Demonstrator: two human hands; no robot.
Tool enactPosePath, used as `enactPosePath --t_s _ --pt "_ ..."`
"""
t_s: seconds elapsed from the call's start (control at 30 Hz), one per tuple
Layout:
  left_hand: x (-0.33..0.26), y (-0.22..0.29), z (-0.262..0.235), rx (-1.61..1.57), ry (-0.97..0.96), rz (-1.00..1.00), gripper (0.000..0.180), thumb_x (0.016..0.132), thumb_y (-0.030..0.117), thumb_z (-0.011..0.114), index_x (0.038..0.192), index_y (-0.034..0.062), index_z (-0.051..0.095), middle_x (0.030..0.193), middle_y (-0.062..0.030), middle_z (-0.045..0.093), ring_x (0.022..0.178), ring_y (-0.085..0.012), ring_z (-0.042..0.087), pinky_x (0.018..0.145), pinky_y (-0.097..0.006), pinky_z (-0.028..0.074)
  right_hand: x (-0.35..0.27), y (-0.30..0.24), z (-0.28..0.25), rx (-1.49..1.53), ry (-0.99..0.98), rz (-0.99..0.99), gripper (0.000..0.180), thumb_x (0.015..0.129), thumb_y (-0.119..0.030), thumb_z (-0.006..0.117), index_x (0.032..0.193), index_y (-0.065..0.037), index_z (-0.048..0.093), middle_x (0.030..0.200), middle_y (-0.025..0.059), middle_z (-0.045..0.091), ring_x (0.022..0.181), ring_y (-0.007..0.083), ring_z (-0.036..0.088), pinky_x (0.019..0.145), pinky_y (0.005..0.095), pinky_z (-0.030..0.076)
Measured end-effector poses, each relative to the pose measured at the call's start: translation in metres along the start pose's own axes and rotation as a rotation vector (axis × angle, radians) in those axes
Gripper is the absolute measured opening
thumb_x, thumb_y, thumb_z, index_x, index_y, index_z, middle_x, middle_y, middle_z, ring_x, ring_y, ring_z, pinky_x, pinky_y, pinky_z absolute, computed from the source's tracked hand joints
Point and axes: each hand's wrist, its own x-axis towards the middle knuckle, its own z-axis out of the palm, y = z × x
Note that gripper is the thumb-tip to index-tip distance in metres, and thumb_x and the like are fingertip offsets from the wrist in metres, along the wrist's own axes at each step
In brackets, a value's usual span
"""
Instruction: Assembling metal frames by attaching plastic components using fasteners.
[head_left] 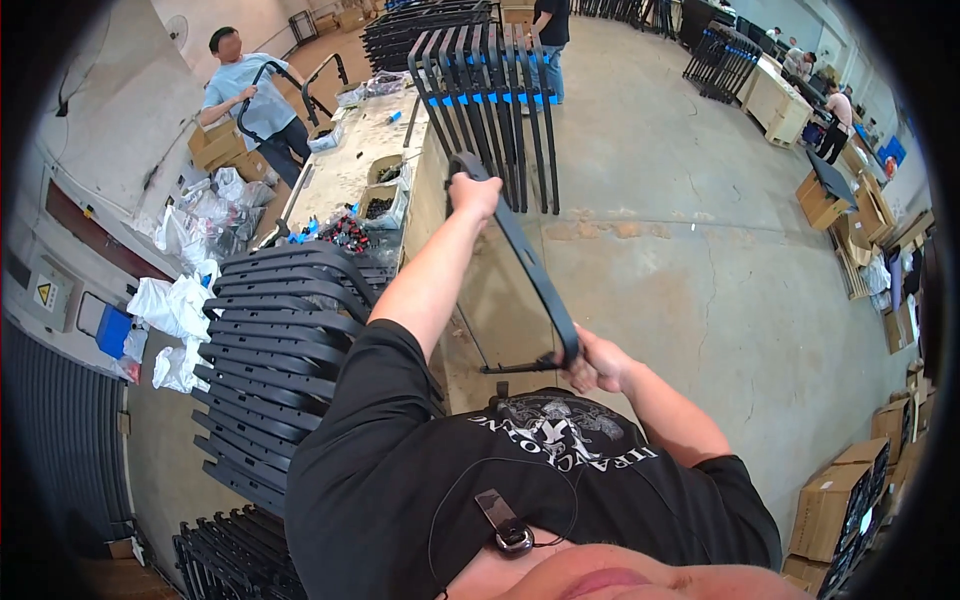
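In the head view, I am looking down past my own black T-shirt (420, 480) at both arms reaching out in front of me. My left hand (473, 195) is clenching the far, curved end of a long black frame piece (530, 270), with the fingers wrapped fully around it. My right hand (597, 362) is gripping the near end of that same piece, close to my chest, where a thin black rod (515, 368) is sticking out sideways from it. The frame piece is running on a slant between the two hands, held up in the air above the concrete floor (700, 260), just to the right of the workbench (350, 170).

To my left, a tall stack of black curved panels (275, 350) is sitting beside the bench, and more black parts (235, 555) are lying lower down near the floor. Small open boxes of dark fittings (380, 205) are resting on the bench top. Beyond my left hand, a rack of black frames with blue bands (490, 90) is standing upright.

At the far end of the bench, a person in a light blue shirt (250, 95) is holding another curved black frame. White bags (170, 310) are piled by the wall, and cardboard boxes (835, 505) are standing at the right edge.
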Motion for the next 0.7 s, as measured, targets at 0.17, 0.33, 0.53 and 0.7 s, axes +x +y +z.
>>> enactPosePath --t_s 0.17,0.33,0.53,0.7 --pt "0.005 -0.040 -0.033 -0.129 0.055 -0.021 0.095 0.079 0.026 0.083 0.151 -0.0091 0.031 0.129 -0.0272 0.062 0.113 -0.0329 0.066 0.098 -0.040 0.052 0.075 -0.087 0.043 -0.254 -0.104 -0.062 0.080 0.102 -0.073 0.025 0.123 -0.009 0.066 0.085 0.0102 0.061 0.067 0.0204 0.061 0.067 0.0348 0.055" --pt "-0.110 -0.058 -0.083 0.081 -0.404 -0.079 0.068 0.089 0.017 0.078 0.141 -0.0054 0.041 0.111 -0.0118 0.064 0.097 -0.0176 0.065 0.084 -0.032 0.054 0.118 -0.156 0.021 -0.496 -0.432 -0.095 0.080 0.104 -0.061 0.044 0.164 -0.017 0.017 0.125 0.0176 0.057 0.084 0.0260 0.066 0.076 0.0385 0.058" --pt "-0.110 -0.056 -0.059 0.070 0.237 -0.032 0.021 0.086 0.004 0.068 0.105 -0.0004 0.061 0.086 -0.0005 0.058 0.075 -0.0083 0.053 0.068 -0.026 0.047 0.163 -0.221 -0.105 -0.523 -0.502 0.039 0.061 0.103 -0.044 0.059 0.152 -0.011 0.044 0.120 0.0136 0.064 0.089 0.0228 0.067 0.080 0.0387 0.058" --pt "-0.089 -0.061 -0.069 0.316 0.475 -0.069 0.016 0.086 0.006 0.068 0.099 0.0003 0.060 0.080 -0.0001 0.057 0.067 -0.0088 0.050 0.063 -0.028 0.046 0.233 -0.247 -0.214 -0.174 -0.184 0.137 0.043 0.101 -0.037 0.061 0.130 -0.005 0.056 0.103 0.0097 0.064 0.077 0.0191 0.064 0.070 0.0373 0.057"
